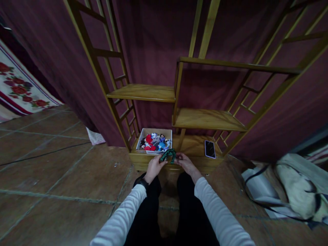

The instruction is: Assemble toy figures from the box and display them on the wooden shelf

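Both my hands meet on a small dark green toy figure (168, 155) just above the front edge of the lowest shelf board (192, 145). My left hand (154, 166) pinches the figure's left side. My right hand (186, 162) grips its right side with curled fingers. Just behind the figure stands a white box (154, 131) filled with several small red, blue and grey toys (155, 140). My sleeves are white and I wear a dark watch on the left wrist.
A wooden shelf unit (143, 92) with bare upper boards stands against a dark red curtain. A phone (209, 149) lies on the lowest board at right. A beige bag (294, 188) lies on the tiled floor at right; a flowered cloth (17, 85) hangs far left.
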Demonstrator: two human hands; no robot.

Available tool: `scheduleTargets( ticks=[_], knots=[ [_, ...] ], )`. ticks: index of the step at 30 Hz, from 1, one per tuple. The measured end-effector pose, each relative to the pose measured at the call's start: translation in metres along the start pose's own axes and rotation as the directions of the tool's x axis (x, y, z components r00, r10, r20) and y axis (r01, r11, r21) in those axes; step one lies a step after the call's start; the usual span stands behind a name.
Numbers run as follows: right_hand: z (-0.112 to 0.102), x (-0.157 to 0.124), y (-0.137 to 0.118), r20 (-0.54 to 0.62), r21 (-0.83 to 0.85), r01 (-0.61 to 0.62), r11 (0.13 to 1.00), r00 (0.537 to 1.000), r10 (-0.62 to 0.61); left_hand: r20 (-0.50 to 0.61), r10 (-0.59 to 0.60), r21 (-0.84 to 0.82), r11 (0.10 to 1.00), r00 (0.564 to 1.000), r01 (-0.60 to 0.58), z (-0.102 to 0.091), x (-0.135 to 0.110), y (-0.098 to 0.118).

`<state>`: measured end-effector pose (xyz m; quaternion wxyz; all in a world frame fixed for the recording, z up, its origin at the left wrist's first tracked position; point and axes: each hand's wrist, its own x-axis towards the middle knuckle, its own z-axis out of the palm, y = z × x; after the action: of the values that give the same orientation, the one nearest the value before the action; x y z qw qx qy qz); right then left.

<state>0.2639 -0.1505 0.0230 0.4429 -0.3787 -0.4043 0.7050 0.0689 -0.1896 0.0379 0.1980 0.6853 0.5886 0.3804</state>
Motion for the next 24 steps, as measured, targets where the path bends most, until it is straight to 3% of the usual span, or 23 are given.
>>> scheduleTargets(
  ticks=[8, 15, 24],
  knots=[
    [0.0, 0.002, 0.003, 0.034, 0.009, -0.004, 1.0, 0.999, 0.004, -0.035, -0.117, -0.25, 0.963, 0.993, 0.104, 0.005, 0.005, -0.01],
    [0.002, -0.003, -0.002, 0.04, 0.002, -0.005, 1.0, 0.999, 0.005, -0.063, -0.227, -0.459, 0.871, 0.972, 0.174, 0.01, 0.009, -0.017],
    [0.005, -0.005, -0.007, 0.045, -0.032, -0.033, 0.999, 0.998, 0.034, -0.057, -0.272, -0.563, 0.803, 0.961, 0.194, 0.013, 0.013, -0.023]
  ],
)
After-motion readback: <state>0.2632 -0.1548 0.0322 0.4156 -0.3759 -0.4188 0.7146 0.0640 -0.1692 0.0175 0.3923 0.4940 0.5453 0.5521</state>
